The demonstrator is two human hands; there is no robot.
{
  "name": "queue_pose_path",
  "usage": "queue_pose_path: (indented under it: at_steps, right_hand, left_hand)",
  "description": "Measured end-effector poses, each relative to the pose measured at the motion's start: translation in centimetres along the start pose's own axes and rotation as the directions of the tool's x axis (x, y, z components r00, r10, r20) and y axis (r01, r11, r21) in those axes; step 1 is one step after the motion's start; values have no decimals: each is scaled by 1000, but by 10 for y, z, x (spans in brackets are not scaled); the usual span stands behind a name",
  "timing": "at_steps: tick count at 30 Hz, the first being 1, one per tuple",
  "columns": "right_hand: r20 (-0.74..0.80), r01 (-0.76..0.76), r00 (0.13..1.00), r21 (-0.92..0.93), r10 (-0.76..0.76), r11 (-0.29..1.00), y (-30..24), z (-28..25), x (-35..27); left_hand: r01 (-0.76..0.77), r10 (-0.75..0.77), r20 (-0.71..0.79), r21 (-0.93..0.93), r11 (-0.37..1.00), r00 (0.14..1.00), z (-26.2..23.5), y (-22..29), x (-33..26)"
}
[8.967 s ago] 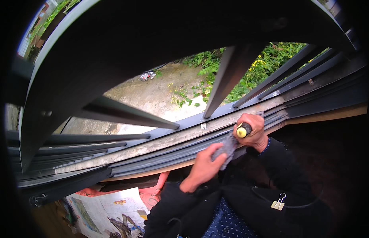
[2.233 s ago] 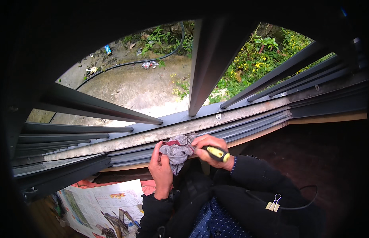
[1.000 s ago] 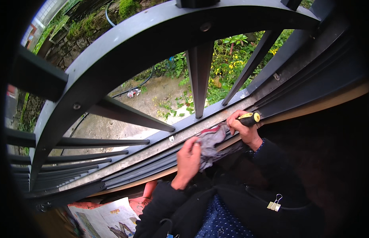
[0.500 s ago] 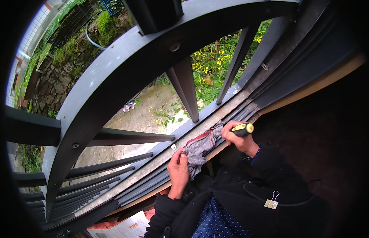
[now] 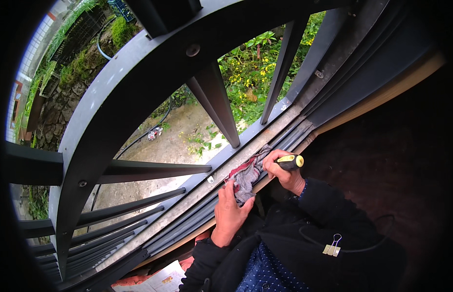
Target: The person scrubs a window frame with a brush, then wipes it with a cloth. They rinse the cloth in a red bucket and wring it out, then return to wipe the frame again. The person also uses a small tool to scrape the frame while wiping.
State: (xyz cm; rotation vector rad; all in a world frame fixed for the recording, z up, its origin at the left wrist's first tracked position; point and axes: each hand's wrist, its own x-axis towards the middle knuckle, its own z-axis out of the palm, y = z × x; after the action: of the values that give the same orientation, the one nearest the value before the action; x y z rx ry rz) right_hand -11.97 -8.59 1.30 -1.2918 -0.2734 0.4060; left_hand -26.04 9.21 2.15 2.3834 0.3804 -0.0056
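In my right hand [image 5: 283, 173], closed round it, is a screwdriver-like tool with a black and yellow handle [image 5: 290, 162]. Its far end disappears into a crumpled grey rag with a red stripe [image 5: 246, 177], so the tip is hidden. The rag lies over the dark grooved window track [image 5: 187, 219]. My left hand [image 5: 229, 214] is at the rag's lower left end, fingers on one side and thumb on the other, with cloth between them.
Dark metal bars [image 5: 158, 169] and a curved flat rail [image 5: 97, 114] stand just beyond the track. A wooden edge [image 5: 382, 102] runs along its near side. Printed paper [image 5: 163, 278] lies at lower left. Outside are yellow-flowered plants [image 5: 250, 73] and stony ground [image 5: 182, 131].
My left hand has shifted slightly right, and its thumb has spread from the fingers around the rag. My right hand has moved slightly left and down with the tool. The view has shifted somewhat.
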Motion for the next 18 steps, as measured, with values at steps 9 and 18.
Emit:
queue_pose_path:
  at_steps: [9,18]
  right_hand:
    - [28,9,1000,-34,-8,999,8,13,3]
    - [139,-63,988,-37,68,997,17,37,8]
  left_hand:
    - [7,-16,51,169,986,999,0,2,-5]
    - [92,-78,-161,77,993,984,-19,-31,-1]
